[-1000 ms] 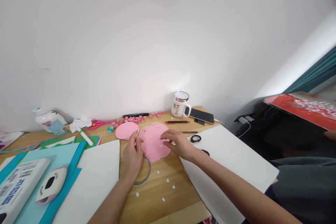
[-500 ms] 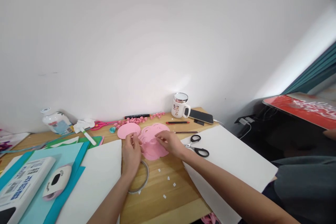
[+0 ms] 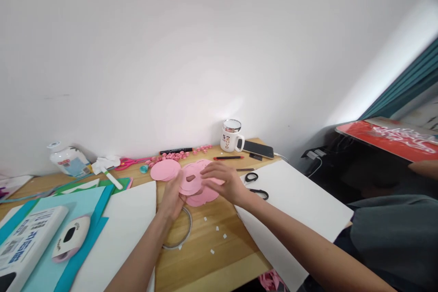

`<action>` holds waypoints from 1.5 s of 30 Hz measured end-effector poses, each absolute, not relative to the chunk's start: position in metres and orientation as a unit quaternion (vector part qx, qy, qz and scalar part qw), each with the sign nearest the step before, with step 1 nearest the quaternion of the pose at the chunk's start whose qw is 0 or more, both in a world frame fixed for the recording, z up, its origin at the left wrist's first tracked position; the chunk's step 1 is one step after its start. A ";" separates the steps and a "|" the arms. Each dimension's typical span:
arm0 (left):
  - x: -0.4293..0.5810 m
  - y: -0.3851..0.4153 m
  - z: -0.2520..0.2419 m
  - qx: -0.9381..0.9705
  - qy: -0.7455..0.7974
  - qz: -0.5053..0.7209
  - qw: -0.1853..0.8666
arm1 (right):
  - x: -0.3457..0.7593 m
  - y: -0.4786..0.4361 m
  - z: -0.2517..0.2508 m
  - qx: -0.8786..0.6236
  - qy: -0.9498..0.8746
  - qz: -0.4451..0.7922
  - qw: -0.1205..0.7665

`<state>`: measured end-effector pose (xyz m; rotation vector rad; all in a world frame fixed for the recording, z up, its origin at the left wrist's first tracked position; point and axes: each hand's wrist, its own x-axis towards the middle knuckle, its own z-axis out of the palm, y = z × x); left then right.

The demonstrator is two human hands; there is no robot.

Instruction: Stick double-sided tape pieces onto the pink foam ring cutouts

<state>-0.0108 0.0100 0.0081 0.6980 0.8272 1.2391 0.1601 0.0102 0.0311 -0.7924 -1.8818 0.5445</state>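
My left hand (image 3: 173, 199) pinches the left edge of a pink paper ring (image 3: 192, 179), a round piece with a hole in its middle, lifted slightly off a stack of pink flower-shaped paper cutouts (image 3: 205, 194) on the wooden desk (image 3: 205, 246). My right hand (image 3: 224, 183) rests on the ring's right side with the fingers bent over it. A plain pink paper disc (image 3: 164, 169) lies just left of the stack. Under my left wrist a thin ring of tape (image 3: 181, 232) lies flat.
Black-handled scissors (image 3: 255, 185) lie on a white sheet (image 3: 301, 210) at the right. Behind are a white mug (image 3: 231, 136), a phone (image 3: 258, 148), pens and pink paper bits. At the left are a white sheet (image 3: 119, 232), blue sheets and a paper punch (image 3: 70, 239).
The pink ring has come up off the stack between both hands. My right hand has shifted left onto it, and the view has drifted a little.
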 end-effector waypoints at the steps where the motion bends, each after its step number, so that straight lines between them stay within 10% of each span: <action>1: -0.011 0.011 0.006 0.306 0.388 0.557 0.668 | 0.161 0.010 0.028 -0.357 -0.710 0.289 0.533; 5: -0.013 0.014 -0.002 0.309 0.410 0.575 0.637 | 0.159 -0.019 0.005 -0.410 -0.426 0.599 0.540; 10: -0.011 0.014 -0.006 0.310 0.439 0.560 0.631 | 0.159 -0.093 -0.015 -0.229 -0.445 0.860 0.103; 12: -0.010 0.013 -0.006 0.325 0.445 0.565 0.614 | 0.165 -0.095 -0.008 -0.153 -0.534 0.831 0.021; 17: -0.009 0.011 -0.006 0.367 0.448 0.569 0.584 | 0.174 -0.025 0.020 -0.376 -0.544 0.614 0.431; 20: -0.009 0.008 -0.005 0.396 0.453 0.533 0.595 | 0.165 0.010 0.022 -0.426 -0.521 0.555 0.488; 29: -0.014 0.008 0.003 0.570 0.517 0.494 0.405 | 0.146 0.037 -0.005 -0.374 -0.524 0.620 0.449; 38: -0.016 0.010 -0.008 0.484 0.498 0.518 0.499 | 0.157 0.040 0.001 -0.401 -0.584 0.546 0.448; 45: -0.015 0.011 -0.002 0.350 0.447 0.569 0.595 | 0.256 -0.015 0.035 -0.517 -0.828 0.191 0.103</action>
